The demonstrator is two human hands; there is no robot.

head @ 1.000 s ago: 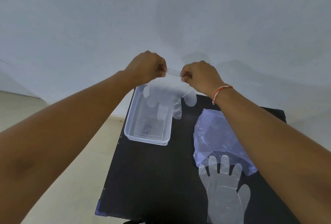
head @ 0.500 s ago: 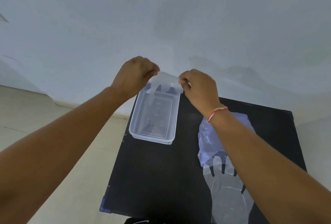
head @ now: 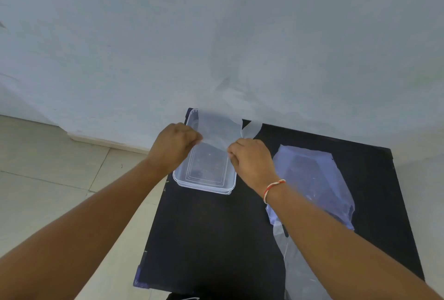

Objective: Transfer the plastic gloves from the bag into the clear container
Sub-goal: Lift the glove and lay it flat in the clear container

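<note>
On the black table (head: 216,239) the bluish bag (head: 312,174) lies flat beside the clear container (head: 204,184), with another glove (head: 295,273) partly hidden under the right forearm. The left hand (head: 173,147) and right hand (head: 249,160) each pinch a thin, translucent glove (head: 221,129) above the container; its fingers blur against the wall.

Bare table (head: 206,232) before container (head: 204,184)

Both forearms are bare, with no sleeves in view. The left hand (head: 174,147) wears nothing. A thin twisted red-and-white thread bracelet (head: 272,189) circles the wrist behind the right hand (head: 249,160).
</note>
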